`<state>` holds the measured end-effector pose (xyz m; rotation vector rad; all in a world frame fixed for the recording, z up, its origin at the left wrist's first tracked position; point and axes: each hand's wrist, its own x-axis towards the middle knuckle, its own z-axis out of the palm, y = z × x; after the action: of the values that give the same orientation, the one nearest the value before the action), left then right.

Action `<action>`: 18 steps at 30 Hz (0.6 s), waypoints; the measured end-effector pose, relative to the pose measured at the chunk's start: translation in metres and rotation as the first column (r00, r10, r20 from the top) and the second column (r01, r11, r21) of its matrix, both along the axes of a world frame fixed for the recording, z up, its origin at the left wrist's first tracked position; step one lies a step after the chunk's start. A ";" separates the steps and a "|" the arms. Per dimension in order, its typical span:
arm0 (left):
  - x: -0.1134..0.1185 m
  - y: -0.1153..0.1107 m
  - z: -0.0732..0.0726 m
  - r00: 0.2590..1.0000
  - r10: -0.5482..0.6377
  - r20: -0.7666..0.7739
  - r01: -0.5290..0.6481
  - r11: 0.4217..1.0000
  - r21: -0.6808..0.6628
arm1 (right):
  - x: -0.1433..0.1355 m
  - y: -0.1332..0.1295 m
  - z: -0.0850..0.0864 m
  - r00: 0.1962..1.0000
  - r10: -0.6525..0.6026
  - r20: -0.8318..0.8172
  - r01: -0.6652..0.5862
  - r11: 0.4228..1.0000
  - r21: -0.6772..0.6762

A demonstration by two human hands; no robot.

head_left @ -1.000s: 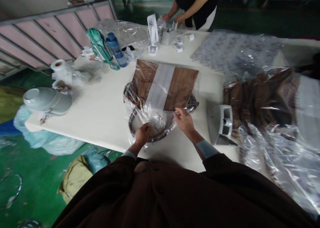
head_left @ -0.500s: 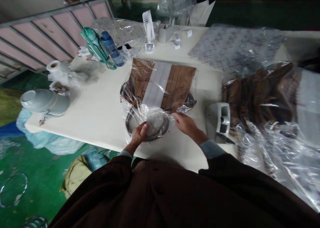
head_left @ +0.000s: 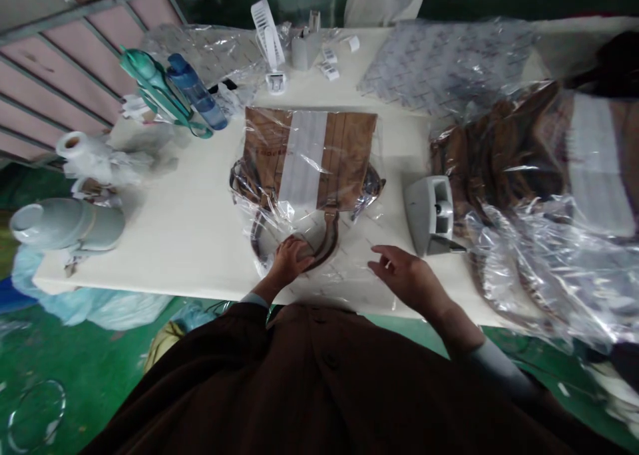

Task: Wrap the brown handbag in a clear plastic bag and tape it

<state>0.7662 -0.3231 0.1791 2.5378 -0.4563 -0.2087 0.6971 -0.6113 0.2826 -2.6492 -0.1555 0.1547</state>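
Observation:
A brown handbag (head_left: 349,162) with a white band (head_left: 302,152) across its middle lies on the table inside a clear plastic bag (head_left: 294,210). Its looped handle (head_left: 329,239) points toward me under the plastic. My left hand (head_left: 289,261) rests on the plastic within the handle loop, fingers laid out flat and holding nothing. To the right of the handle, my right hand (head_left: 399,272) hovers over the loose end of the plastic. Its fingers are slightly bent and apart, with nothing visible between them.
A grey tape dispenser (head_left: 430,215) stands right of the handbag. Beyond it lie several wrapped brown bags (head_left: 499,155). Patterned plastic sheets (head_left: 444,62) lie at the back. A blue bottle (head_left: 197,92), a teal bottle (head_left: 154,86), a white roll (head_left: 80,148) and a grey container (head_left: 67,223) stand left.
My right hand has let go of the plastic and moved right, toward me. My left hand has flattened on the bag. The plastic's near end is now spread flat, and the view has shifted.

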 end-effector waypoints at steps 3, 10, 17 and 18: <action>0.000 0.005 0.005 0.999 -0.050 0.012 0.049 0.997 0.056 | -0.013 0.047 -0.015 0.990 0.117 0.081 -0.104 0.983 -0.148; -0.002 0.017 0.023 0.929 -0.369 0.028 0.365 0.926 0.101 | -0.040 0.070 -0.082 0.994 0.012 0.109 0.026 0.940 -0.339; -0.017 -0.015 0.024 0.716 -0.698 -0.008 0.681 0.696 0.229 | -0.045 0.077 -0.088 0.956 -0.216 0.197 0.265 0.924 -0.275; -0.018 -0.020 0.024 0.701 -0.713 -0.011 0.694 0.677 0.245 | -0.046 0.078 -0.086 0.946 -0.249 0.210 0.299 0.919 -0.257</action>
<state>0.7481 -0.3436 0.2029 2.4570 -1.5356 -0.4592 0.6510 -0.5335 0.1964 -2.9362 0.2002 -0.1609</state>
